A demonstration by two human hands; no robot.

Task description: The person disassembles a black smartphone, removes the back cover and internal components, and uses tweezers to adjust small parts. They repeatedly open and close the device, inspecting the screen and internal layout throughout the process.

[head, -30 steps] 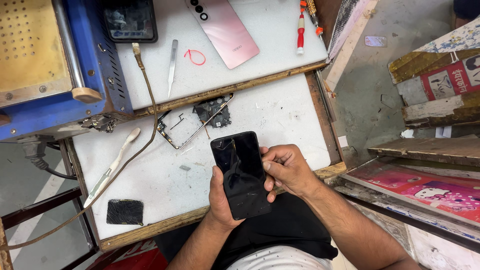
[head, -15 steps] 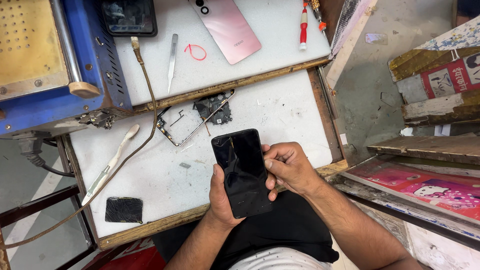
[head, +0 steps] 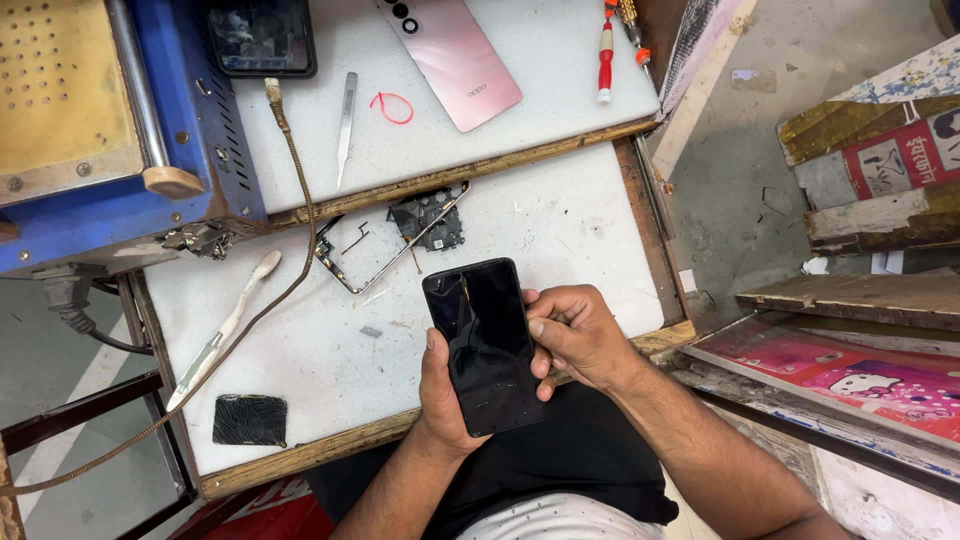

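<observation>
A black smartphone [head: 487,343] with a dark, smudged screen faces up over the near edge of the white worktable [head: 300,350]. My left hand [head: 444,400] cradles it from below, thumb on its left side. My right hand [head: 577,332] grips its right edge, with the thumb pressed on the glass. A bare metal phone frame [head: 385,262] with a small circuit part [head: 425,217] lies just beyond the phone.
A blue and tan machine [head: 100,130] fills the far left. A pink phone back cover [head: 452,55], metal spudger [head: 345,125], red loop [head: 392,106] and red screwdriver [head: 604,55] lie on the raised shelf. A toothbrush [head: 225,330] and black pad [head: 249,420] rest at left.
The phone and both hands sit slightly farther from me and to the right in view; the grip is the same. Nothing on the table has moved.
</observation>
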